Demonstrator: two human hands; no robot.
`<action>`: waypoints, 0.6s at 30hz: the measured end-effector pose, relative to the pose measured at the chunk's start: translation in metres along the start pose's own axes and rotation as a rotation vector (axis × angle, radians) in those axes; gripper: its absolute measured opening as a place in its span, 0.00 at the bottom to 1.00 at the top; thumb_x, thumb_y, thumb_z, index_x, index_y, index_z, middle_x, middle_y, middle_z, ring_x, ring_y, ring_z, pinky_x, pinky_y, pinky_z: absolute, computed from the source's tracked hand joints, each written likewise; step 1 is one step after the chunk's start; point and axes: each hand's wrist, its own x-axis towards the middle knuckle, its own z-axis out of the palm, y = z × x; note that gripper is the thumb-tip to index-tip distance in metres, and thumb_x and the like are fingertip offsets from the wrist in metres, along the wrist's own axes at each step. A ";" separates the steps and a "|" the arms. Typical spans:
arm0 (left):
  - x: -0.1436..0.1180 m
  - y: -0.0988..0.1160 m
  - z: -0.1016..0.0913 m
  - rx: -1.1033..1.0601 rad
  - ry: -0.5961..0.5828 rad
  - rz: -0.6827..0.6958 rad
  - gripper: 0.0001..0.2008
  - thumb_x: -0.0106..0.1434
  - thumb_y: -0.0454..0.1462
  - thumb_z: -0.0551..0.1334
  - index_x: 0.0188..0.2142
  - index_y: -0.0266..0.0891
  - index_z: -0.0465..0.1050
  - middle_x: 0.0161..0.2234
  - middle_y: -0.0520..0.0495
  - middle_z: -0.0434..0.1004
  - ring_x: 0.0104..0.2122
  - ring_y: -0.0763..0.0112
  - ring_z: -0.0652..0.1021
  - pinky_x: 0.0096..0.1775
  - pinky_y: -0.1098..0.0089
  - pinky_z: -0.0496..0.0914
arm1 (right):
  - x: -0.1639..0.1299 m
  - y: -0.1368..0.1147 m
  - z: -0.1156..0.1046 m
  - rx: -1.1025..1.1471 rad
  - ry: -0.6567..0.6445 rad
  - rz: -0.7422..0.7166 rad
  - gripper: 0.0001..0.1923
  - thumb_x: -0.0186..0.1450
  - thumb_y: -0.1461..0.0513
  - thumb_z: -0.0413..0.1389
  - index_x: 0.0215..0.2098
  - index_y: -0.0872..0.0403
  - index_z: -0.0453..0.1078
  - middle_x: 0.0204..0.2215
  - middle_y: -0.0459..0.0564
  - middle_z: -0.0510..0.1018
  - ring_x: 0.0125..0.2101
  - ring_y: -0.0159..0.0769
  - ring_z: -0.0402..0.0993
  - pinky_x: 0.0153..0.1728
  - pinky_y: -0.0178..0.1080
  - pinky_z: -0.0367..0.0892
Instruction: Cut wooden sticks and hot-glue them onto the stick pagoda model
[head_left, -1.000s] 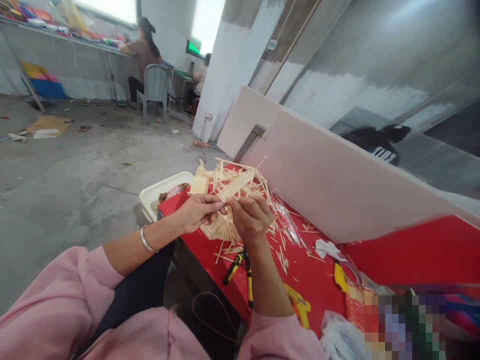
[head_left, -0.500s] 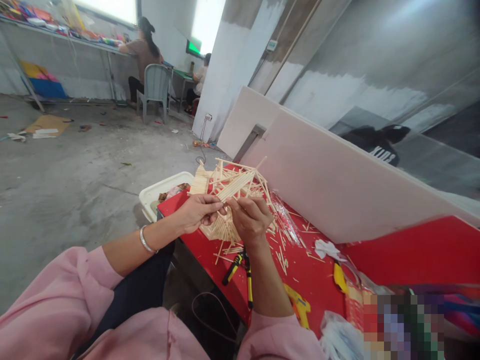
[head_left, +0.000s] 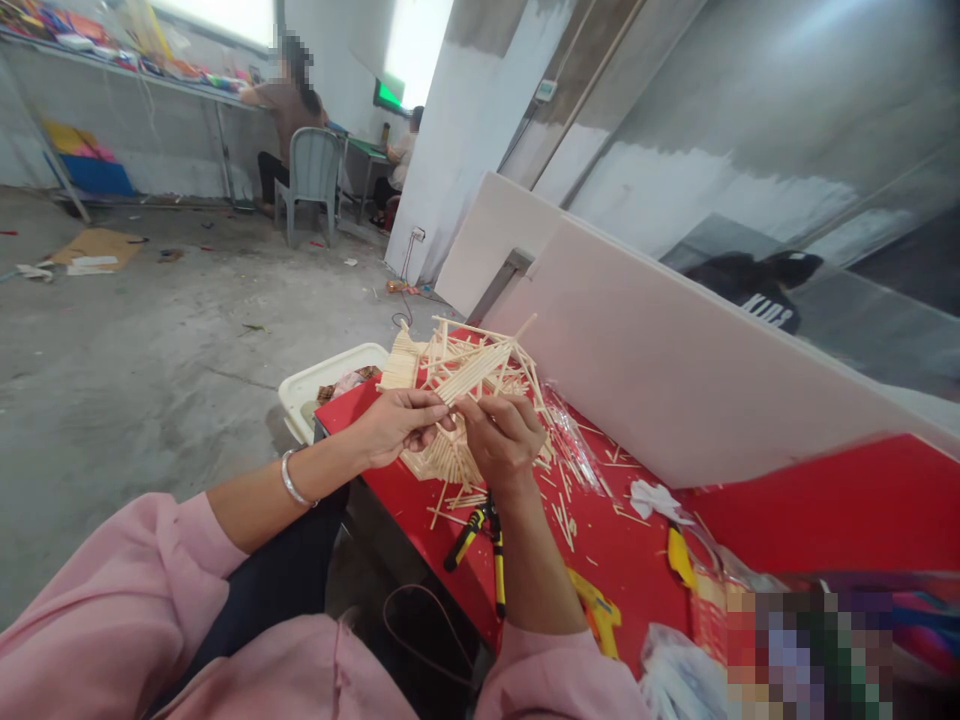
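On the red table point(head_left: 645, 560), before a leaning white board point(head_left: 675, 370), stands a stick model point(head_left: 457, 385), which the left hand point(head_left: 397, 425) and right hand point(head_left: 502, 440) both pinch with closed fingers at its near side, above yellow-handled pliers point(head_left: 480, 535) and scattered loose sticks point(head_left: 562, 510).

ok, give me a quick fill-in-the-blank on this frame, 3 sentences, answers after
1. Both hands, left hand and right hand, grip a model built from thin wooden ____.
2. The pliers with black-and-yellow handles lie on the ____ table, below the right hand.
3. The left wrist wears a silver ____.

Missing words: sticks; red; bracelet
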 end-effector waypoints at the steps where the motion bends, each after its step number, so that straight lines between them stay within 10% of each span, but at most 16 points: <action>1: 0.000 0.000 0.000 0.000 -0.001 0.000 0.10 0.57 0.39 0.69 0.27 0.32 0.76 0.16 0.53 0.70 0.14 0.84 0.65 0.16 0.80 0.56 | 0.001 0.000 0.000 -0.009 -0.006 -0.002 0.12 0.61 0.69 0.61 0.40 0.48 0.75 0.27 0.45 0.76 0.32 0.31 0.70 0.35 0.34 0.68; 8: 0.000 0.001 0.001 -0.046 0.012 0.010 0.09 0.55 0.37 0.70 0.26 0.32 0.75 0.20 0.51 0.74 0.15 0.85 0.66 0.16 0.80 0.57 | 0.008 -0.021 -0.018 -0.062 -0.062 0.088 0.10 0.59 0.68 0.61 0.39 0.49 0.75 0.27 0.46 0.78 0.30 0.32 0.71 0.36 0.35 0.67; 15: -0.001 0.005 0.003 -0.052 0.025 0.015 0.11 0.53 0.38 0.70 0.25 0.33 0.73 0.20 0.52 0.74 0.14 0.84 0.66 0.14 0.80 0.54 | 0.017 -0.060 -0.024 0.172 -0.175 0.870 0.15 0.67 0.56 0.52 0.32 0.53 0.78 0.19 0.45 0.77 0.19 0.29 0.70 0.25 0.33 0.63; 18: 0.000 0.004 0.004 -0.058 0.031 0.052 0.12 0.53 0.39 0.71 0.25 0.33 0.72 0.19 0.52 0.74 0.13 0.85 0.66 0.14 0.81 0.55 | 0.022 -0.063 -0.019 0.155 -0.246 0.994 0.18 0.67 0.52 0.52 0.31 0.52 0.79 0.16 0.43 0.75 0.17 0.29 0.68 0.24 0.33 0.61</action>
